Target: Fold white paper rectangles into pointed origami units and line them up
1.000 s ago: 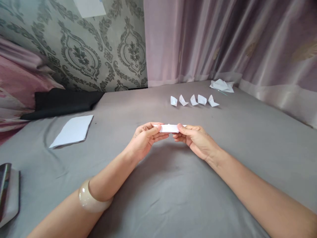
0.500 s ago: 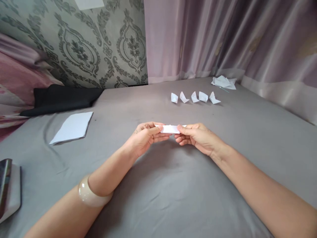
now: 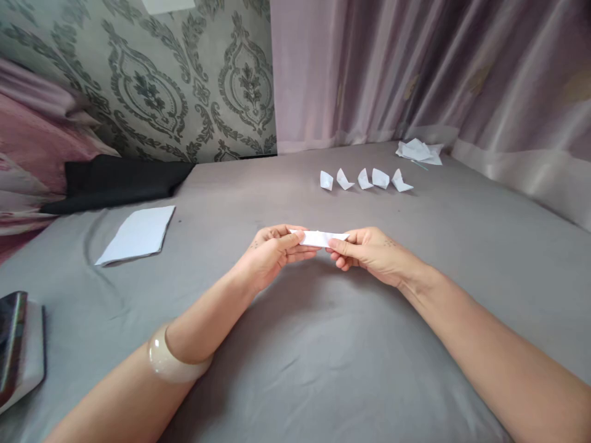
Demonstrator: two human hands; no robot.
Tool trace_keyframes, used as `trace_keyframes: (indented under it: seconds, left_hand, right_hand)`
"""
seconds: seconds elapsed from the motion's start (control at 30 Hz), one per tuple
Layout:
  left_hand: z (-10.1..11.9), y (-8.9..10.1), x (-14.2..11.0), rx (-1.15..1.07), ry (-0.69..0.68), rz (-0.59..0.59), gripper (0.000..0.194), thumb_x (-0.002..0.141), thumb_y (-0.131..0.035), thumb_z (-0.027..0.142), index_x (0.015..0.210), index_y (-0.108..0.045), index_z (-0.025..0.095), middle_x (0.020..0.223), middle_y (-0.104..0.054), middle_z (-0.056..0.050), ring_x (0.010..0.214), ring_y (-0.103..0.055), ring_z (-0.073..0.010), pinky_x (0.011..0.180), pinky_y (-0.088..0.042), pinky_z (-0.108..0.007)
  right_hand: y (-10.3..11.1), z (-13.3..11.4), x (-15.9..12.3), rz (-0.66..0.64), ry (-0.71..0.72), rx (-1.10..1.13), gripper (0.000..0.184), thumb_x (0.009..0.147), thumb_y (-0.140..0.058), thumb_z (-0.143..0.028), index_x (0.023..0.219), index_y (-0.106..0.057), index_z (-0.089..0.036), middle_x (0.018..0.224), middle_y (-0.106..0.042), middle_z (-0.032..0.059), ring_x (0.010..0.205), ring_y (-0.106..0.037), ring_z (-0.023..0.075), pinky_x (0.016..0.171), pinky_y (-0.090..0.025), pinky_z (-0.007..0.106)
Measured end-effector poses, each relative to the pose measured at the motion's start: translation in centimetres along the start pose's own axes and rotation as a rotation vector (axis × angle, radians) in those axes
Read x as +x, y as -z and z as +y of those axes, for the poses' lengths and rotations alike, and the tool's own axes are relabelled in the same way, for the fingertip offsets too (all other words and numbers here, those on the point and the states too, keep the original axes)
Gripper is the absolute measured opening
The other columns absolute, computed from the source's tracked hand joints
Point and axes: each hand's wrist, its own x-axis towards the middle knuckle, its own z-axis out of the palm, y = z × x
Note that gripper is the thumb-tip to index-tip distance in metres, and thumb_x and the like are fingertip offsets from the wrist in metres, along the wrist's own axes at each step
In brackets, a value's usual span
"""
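1. Clasping the left end of a folded white strip (image 3: pixel 317 239) with the left hand (image 3: pixel 272 255), with thumb across the near face and with fingers beneath and behind.
2. Pinching the right end of the same folded white strip between thumb and fingers of the right hand (image 3: pixel 367 253).
3. Held roughly level over a gray cloth (image 3: pixel 295 344), directly between both hands.
4. Backed by a row of five small folded papers (image 3: pixel 380 179), toward the right.
5. Flanked at left by a white paper stack (image 3: pixel 138 234), lying flat near a black cloth (image 3: pixel 124 183).
6. Bordered at far right by loose white papers (image 3: pixel 415 150), near a purple curtain (image 3: pixel 346 74).
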Motion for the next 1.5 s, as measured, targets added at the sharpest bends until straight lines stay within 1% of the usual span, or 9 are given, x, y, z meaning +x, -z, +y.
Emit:
trace_keyframes:
  seconds: [0.17, 0.27, 0.4, 0.63, 0.73, 0.97, 1.13, 1.27, 1.5]
  left_hand:
    - [0.0, -0.4, -0.3, 0.002, 0.074, -0.045, 0.026, 0.083, -0.068, 0.029, 0.098, -0.066, 0.007, 0.101, -0.072, -0.016, 0.096, -0.069, -0.0238, 0.090, -0.054, -0.035]
    - [-0.1, -0.6, -0.5, 0.074, 0.129, -0.034, 0.035, 0.078, -0.073, 0.034, 0.101, -0.066, 0.008, 0.103, -0.072, -0.016, 0.094, -0.070, -0.0236, 0.083, -0.057, -0.032]
    - [-0.3, -0.5, -0.5, 0.123, 0.144, 0.037, 0.026, 0.074, -0.077, 0.028, 0.087, -0.066, 0.008, 0.090, -0.074, -0.014, 0.081, -0.072, -0.0214, 0.074, -0.058, -0.030]
    - [-0.3, -0.3, -0.5, 0.116, 0.117, -0.037, 0.024, 0.077, -0.074, 0.029, 0.090, -0.069, 0.009, 0.092, -0.075, -0.013, 0.080, -0.072, -0.0196, 0.072, -0.057, -0.028]
    - [-0.3, -0.5, -0.8, 0.188, 0.070, -0.076, 0.025, 0.077, -0.073, 0.033, 0.088, -0.071, 0.011, 0.086, -0.075, -0.011, 0.077, -0.072, -0.0193, 0.071, -0.057, -0.028]
    - [-0.5, -0.8, -1.0, 0.293, -0.099, -0.110, 0.025, 0.079, -0.070, 0.035, 0.094, -0.073, 0.015, 0.085, -0.074, -0.007, 0.077, -0.071, -0.0175, 0.068, -0.056, -0.026]
    - [-0.4, -0.7, -0.9, 0.361, -0.173, -0.081, 0.021, 0.077, -0.072, 0.032, 0.083, -0.073, 0.012, 0.074, -0.072, -0.006, 0.066, -0.068, -0.0150, 0.064, -0.056, -0.025]
    - [-0.7, -0.8, -0.8, 0.430, -0.215, -0.078, 0.021, 0.078, -0.071, 0.032, 0.078, -0.070, 0.011, 0.070, -0.071, -0.005, 0.064, -0.066, -0.0134, 0.063, -0.055, -0.024]
    - [-0.7, -0.4, -0.6, 0.466, -0.302, -0.034, 0.020, 0.076, -0.072, 0.032, 0.080, -0.068, 0.013, 0.065, -0.068, -0.002, 0.062, -0.063, -0.0121, 0.063, -0.053, -0.024]
  right_hand:
    - [0.0, 0.3, 0.1, 0.044, 0.041, -0.031, 0.033, 0.068, -0.077, -0.045, 0.073, -0.070, -0.013, 0.067, -0.066, 0.0021, 0.056, -0.057, 0.0071, 0.056, -0.049, 0.020]
    - [-0.3, 0.3, 0.0, 0.047, 0.061, -0.037, 0.033, 0.069, -0.076, -0.045, 0.073, -0.070, -0.013, 0.068, -0.066, 0.0019, 0.057, -0.057, 0.0073, 0.058, -0.049, 0.022]
    - [-0.4, 0.3, -0.1, 0.030, 0.052, -0.014, 0.030, 0.069, -0.077, -0.042, 0.073, -0.069, -0.013, 0.070, -0.066, 0.0018, 0.058, -0.057, 0.0074, 0.061, -0.049, 0.022]
    - [-0.2, -0.1, -0.3, -0.086, -0.011, 0.134, 0.032, 0.075, -0.072, -0.045, 0.083, -0.072, -0.014, 0.076, -0.067, 0.0040, 0.070, -0.061, 0.0106, 0.062, -0.049, 0.021]
    - [-0.4, -0.1, -0.4, -0.094, 0.036, 0.077, 0.030, 0.070, -0.077, -0.043, 0.082, -0.074, -0.015, 0.075, -0.066, 0.0023, 0.065, -0.058, 0.0080, 0.060, -0.047, 0.019]
    - [-0.9, 0.0, -0.4, 0.059, 0.145, -0.065, 0.027, 0.068, -0.077, -0.044, 0.075, -0.073, -0.017, 0.066, -0.067, 0.0007, 0.057, -0.055, 0.0081, 0.056, -0.046, 0.022]
    - [-1.5, -0.3, -1.0, 0.066, 0.168, -0.186, 0.025, 0.068, -0.076, -0.040, 0.081, -0.074, -0.018, 0.071, -0.069, 0.0008, 0.061, -0.057, 0.0096, 0.061, -0.048, 0.023]
    - [-2.0, -0.3, -0.9, 0.100, 0.200, -0.219, 0.021, 0.068, -0.075, -0.036, 0.077, -0.074, -0.017, 0.069, -0.069, 0.0011, 0.060, -0.057, 0.0101, 0.061, -0.048, 0.024]
    - [-1.9, 0.4, -0.7, 0.070, 0.211, -0.210, 0.030, 0.067, -0.073, -0.045, 0.078, -0.073, -0.017, 0.076, -0.070, 0.0036, 0.068, -0.060, 0.0137, 0.065, -0.050, 0.027]
